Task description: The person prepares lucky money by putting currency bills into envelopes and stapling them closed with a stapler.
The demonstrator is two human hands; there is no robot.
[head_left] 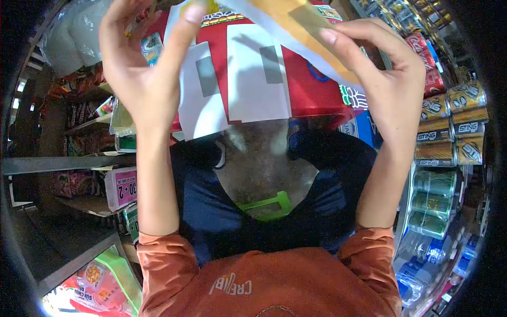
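Observation:
My right hand (388, 66) pinches the right part of a long orange and white paper strip (301, 31), thumb on its face, above a red surface (311, 98). Near the top left, my left hand (145, 74) is raised with thumb and fingers apart; its fingertips run out of the frame, so its hold on the paper does not show. Below the hands lie two white sheets with grey rectangles, one in the middle (245, 90) and one on the left (198, 108). A yellow printed item (222, 13) is partly visible at the top.
Shelves with snack packs (79, 116) and a pink price card (122, 187) line the left side. On the right stand Sting cans (449, 132), green cans (433, 203) and bottles (422, 253). A green plastic piece (272, 203) shows low between my legs.

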